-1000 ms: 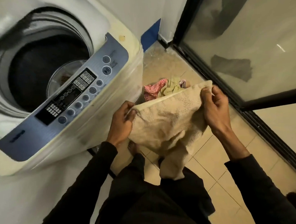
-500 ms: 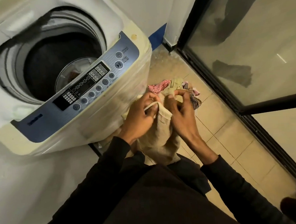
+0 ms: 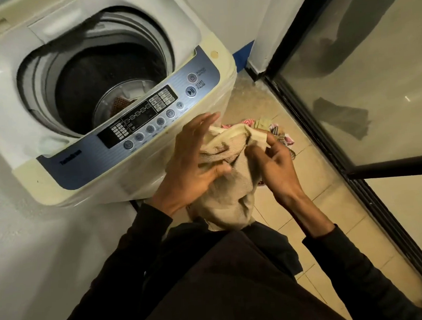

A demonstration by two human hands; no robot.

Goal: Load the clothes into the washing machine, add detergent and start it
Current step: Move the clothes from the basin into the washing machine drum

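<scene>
The white top-loading washing machine point(image 3: 196, 43) stands at the left with its lid up. Its drum point(image 3: 95, 93) is dark, and a brown checked cloth point(image 3: 120, 103) lies at the bottom. Just right of the blue control panel point(image 3: 151, 114), both hands hold a bunched beige towel point(image 3: 232, 188) that hangs down to my lap. My left hand point(image 3: 192, 161) has its fingers stretched out and its thumb clamped across the towel. My right hand point(image 3: 275, 165) pinches the towel's upper edge with curled fingers.
Beyond the towel, a small pile of pink and striped clothes point(image 3: 280, 132) lies on the tiled floor point(image 3: 332, 201). A black-framed glass door point(image 3: 352, 125) runs along the right. White wall fills the space at the left, below the machine.
The towel, spread wide between both hands a second ago, is now gathered into a bunch. My hands have come together and my left fingers have straightened. The view has shifted toward the machine.
</scene>
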